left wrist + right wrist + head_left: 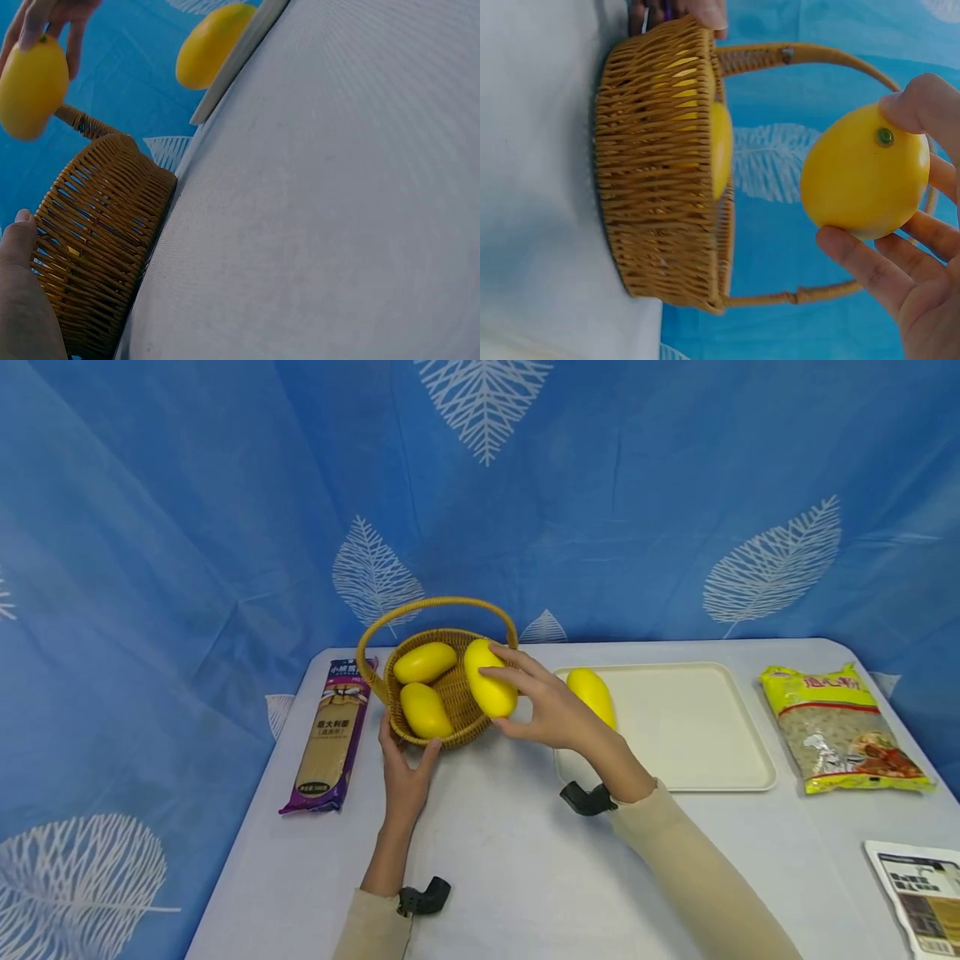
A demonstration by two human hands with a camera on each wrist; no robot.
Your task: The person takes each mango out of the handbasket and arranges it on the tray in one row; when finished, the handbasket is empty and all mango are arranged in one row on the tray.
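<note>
A yellow mango (491, 678) is held in my right hand (553, 708), above the right side of a wicker basket (463, 700). The right wrist view shows the thumb and fingers around this mango (862, 172), apart from the basket's rim and with its green stem end showing. Two other mangoes (425, 708) lie inside the basket. At the basket's near left side, my left hand (405, 781) grips the rim; its thumb (19, 238) shows there in the left wrist view. One more mango (592, 693) rests at the left end of a cream tray (693, 727).
The basket's arched handle (438, 602) stands upright. A purple pasta packet (330, 739) lies left of the basket. To the tray's right is a yellow pasta bag (843, 727), with a white packet (918, 893) nearer. A blue leaf-patterned curtain (600, 527) hangs behind the white table (510, 860).
</note>
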